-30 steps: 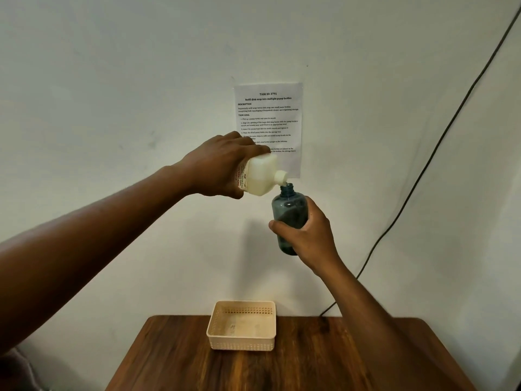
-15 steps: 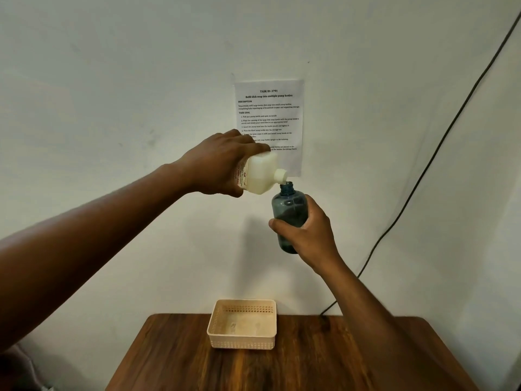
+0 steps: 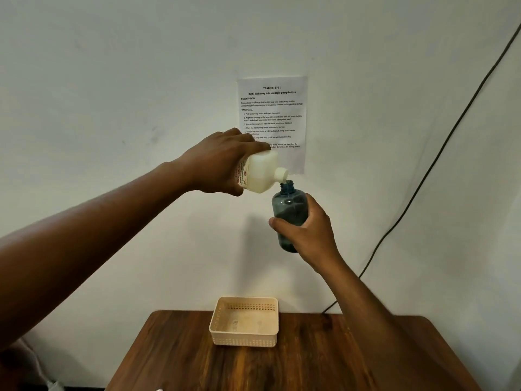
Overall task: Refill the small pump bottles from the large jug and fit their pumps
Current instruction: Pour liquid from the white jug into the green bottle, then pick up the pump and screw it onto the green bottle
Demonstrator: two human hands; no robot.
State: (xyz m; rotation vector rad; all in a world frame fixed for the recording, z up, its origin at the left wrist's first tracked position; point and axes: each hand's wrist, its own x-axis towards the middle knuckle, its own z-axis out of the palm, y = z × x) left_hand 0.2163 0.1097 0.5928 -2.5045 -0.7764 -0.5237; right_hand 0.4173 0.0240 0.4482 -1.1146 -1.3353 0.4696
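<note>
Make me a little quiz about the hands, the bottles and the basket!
1. True or false: the cream basket on the table holds a bottle.
2. Which hand grips the white jug? A left, B right.
3. Fill in: the jug's spout is tipped over the mouth of the ____ bottle.

Key: 1 false, nothing shows in it. 2 A, the left hand; the right hand holds the small bottle. 3 blue.
</note>
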